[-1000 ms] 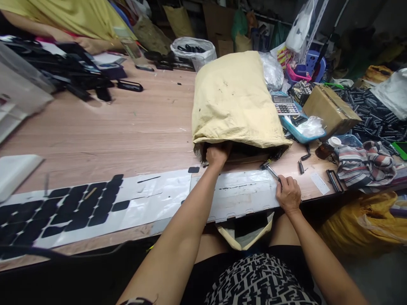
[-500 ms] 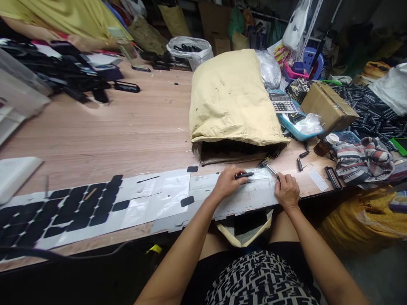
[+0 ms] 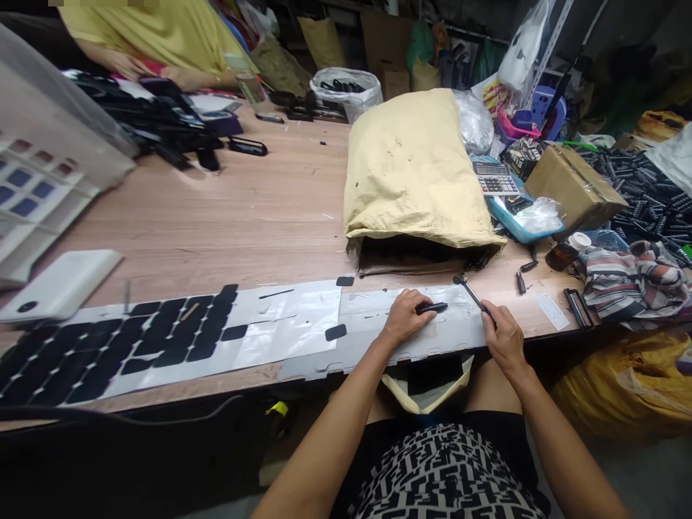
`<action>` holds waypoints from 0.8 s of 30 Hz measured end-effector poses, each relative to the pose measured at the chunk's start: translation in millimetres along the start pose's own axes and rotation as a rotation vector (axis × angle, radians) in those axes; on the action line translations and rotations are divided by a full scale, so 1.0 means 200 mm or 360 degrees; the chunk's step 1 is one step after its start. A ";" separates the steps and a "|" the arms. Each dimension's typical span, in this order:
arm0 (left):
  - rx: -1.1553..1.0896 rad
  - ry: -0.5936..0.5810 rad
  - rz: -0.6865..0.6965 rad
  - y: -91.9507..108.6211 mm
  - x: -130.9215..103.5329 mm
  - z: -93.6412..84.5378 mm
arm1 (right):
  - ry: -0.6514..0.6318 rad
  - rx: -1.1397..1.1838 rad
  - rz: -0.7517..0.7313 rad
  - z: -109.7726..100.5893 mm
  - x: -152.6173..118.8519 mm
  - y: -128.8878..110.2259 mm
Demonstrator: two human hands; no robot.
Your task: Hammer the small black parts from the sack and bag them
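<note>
My left hand (image 3: 406,315) is closed around a small black rod-shaped piece (image 3: 434,308), whose end sticks out to the right over the pale grey board (image 3: 411,344). My right hand (image 3: 502,333) grips the lower end of a metal-shafted tool (image 3: 473,294). Its dark rounded head points up and away, past the board's far edge; I cannot make out exactly what kind of tool it is. Right behind my hands lies a large yellow sack (image 3: 419,169), its dark mouth facing me.
Rows of flat black pads (image 3: 178,324) lie on a white sheet (image 3: 286,317) at left. To the right are a calculator (image 3: 494,178), a cardboard box (image 3: 576,189), a brown bottle (image 3: 565,254) and striped cloth (image 3: 627,281). Another person in yellow (image 3: 162,36) sits across the table (image 3: 259,209).
The view has shifted left, so things appear further right. The tool's head has come away from the sack's mouth and now shows more plainly. Both hands keep their hold.
</note>
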State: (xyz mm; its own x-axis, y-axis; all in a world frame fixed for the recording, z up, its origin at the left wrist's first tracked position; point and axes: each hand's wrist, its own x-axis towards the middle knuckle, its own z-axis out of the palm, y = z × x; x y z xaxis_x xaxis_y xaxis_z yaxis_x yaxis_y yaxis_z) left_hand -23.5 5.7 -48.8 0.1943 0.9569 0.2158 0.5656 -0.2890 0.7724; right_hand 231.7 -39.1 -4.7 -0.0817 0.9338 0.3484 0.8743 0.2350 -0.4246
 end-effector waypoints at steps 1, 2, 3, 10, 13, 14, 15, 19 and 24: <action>-0.0008 0.0012 -0.0007 0.00 0.00 0.00 | -0.0046 0.0132 0.0005 -0.02 -0.03 -0.02; -0.0019 0.0027 -0.0017 0.00 0.00 0.00 | -0.0095 0.0244 0.0009 -0.04 -0.06 -0.05; -0.0031 0.0040 -0.0026 0.01 0.00 0.00 | -0.0144 0.0329 0.0012 -0.05 -0.08 -0.07; -0.0037 0.0062 -0.0014 0.01 0.00 -0.01 | -0.0232 0.0472 -0.0008 -0.06 -0.17 -0.17; -0.0033 0.0068 -0.0006 0.00 0.00 -0.01 | -0.0246 0.0412 0.0016 -0.05 -0.17 -0.18; -0.0036 0.0069 -0.0007 0.00 0.00 -0.01 | -0.0252 0.0404 0.0027 -0.05 -0.17 -0.18; -0.0040 0.0069 -0.0009 0.00 0.00 0.00 | -0.0258 0.0406 0.0034 -0.05 -0.17 -0.18; -0.0062 0.0088 0.0002 -0.02 0.00 0.01 | -0.0248 0.0470 0.0030 -0.05 -0.16 -0.22; -0.0124 0.0095 0.0012 -0.02 0.00 0.01 | -0.0333 0.0523 -0.0011 -0.01 -0.17 -0.25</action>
State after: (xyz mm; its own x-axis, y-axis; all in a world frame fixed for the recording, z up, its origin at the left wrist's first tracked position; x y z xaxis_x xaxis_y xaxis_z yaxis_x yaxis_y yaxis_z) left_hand -24.0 6.1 -52.8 0.1487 0.9553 0.2554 0.4999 -0.2954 0.8142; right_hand 191.9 -82.5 6.3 -0.2124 0.9588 0.1887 0.6765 0.2836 -0.6796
